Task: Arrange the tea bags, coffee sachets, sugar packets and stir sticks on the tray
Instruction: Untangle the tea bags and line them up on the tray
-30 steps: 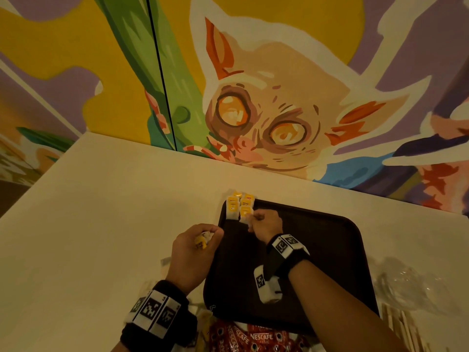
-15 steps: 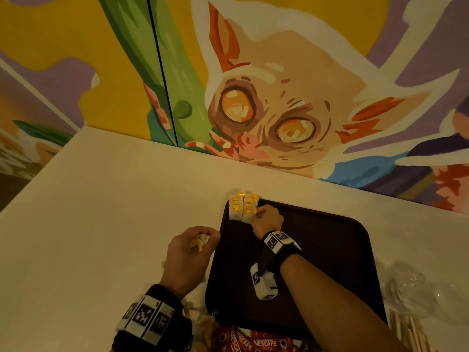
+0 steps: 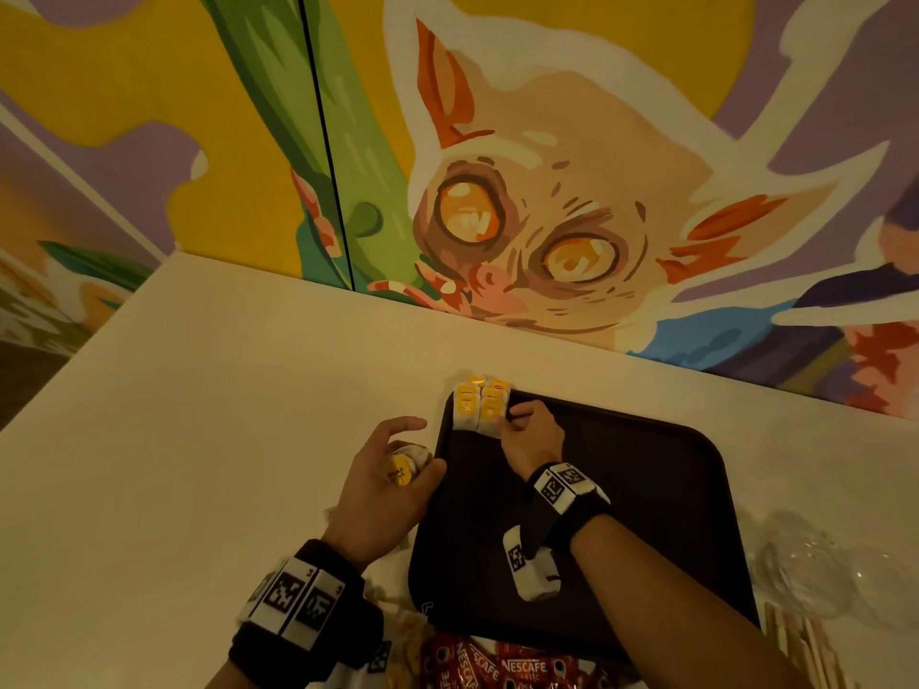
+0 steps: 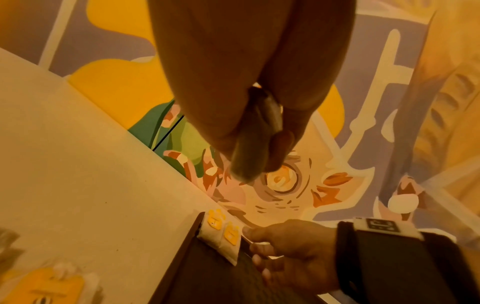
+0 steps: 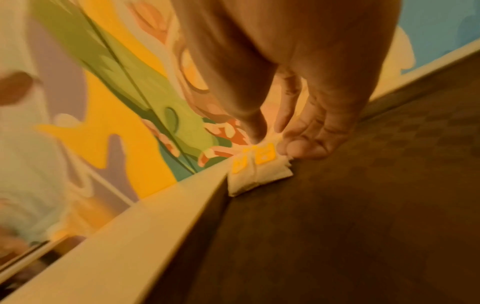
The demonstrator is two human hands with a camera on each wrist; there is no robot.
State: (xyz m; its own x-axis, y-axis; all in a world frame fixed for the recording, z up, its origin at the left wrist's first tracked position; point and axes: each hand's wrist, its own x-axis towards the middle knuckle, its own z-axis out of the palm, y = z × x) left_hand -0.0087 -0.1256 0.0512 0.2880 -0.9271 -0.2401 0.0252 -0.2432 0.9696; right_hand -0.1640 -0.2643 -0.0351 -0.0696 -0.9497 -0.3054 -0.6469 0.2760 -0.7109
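Observation:
A dark brown tray (image 3: 646,489) lies on the pale table. Several tea bags (image 3: 481,406) with yellow tags stand in a row in its far left corner; they also show in the wrist views as tea bags (image 4: 221,232) and tea bags (image 5: 259,168). My right hand (image 3: 519,424) is on the tray, thumb and curled fingertips (image 5: 301,148) pinching the right edge of that row. My left hand (image 3: 398,464) hovers just left of the tray rim, holding a few more tea bags (image 3: 402,472) in its palm with the index finger stretched out.
Red coffee sachets (image 3: 497,668) lie at the near edge below the tray. Wooden stir sticks (image 3: 805,648) and a crumpled clear plastic bag (image 3: 820,574) sit to the tray's right. A loose tea bag (image 4: 52,288) lies on the table under my left wrist. A painted wall borders the table's far side.
My left hand has loosened around its tea bags, and its index finger now sticks out. My right hand stays at the row of tea bags in the corner.

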